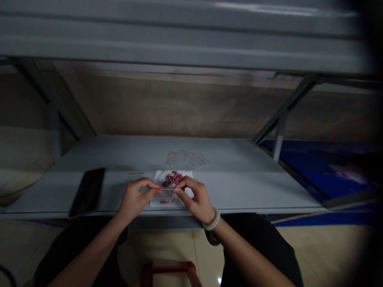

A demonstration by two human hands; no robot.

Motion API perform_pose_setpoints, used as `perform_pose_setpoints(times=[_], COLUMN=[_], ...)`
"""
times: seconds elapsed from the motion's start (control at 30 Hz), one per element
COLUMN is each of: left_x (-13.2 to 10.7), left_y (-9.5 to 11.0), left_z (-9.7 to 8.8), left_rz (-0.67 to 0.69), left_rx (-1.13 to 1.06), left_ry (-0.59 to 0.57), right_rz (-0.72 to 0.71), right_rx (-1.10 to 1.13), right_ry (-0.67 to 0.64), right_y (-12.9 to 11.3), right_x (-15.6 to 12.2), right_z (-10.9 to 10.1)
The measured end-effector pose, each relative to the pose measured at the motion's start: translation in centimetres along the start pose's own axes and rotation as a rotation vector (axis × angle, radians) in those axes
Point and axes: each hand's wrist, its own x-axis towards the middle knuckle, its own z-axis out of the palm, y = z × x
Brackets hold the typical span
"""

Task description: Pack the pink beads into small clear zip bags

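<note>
Head view shows the left hand and right hand pinching a small bag by its top edge, seemingly only slightly filled, while loose pink beads and flat, apparently unfilled bags lie beyond the fingers.

It's dim in here; pale glare streaks the upper shelf, and the right edge blurs into black.
</note>
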Motion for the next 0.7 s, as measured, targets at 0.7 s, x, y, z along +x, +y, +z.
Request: perform_pose_setpoints(times=[0.7], left_x=[4.2], left_y=[-6.1], left_z=[-6.2], left_rz=[-0.396], left_rx=[-0.142], left_ry=[0.236], right_rz=[0.265], right_rx=[0.667], right_ry=[-0.390], right_y=[1.8], right_x=[-0.5], right_z=[2.4])
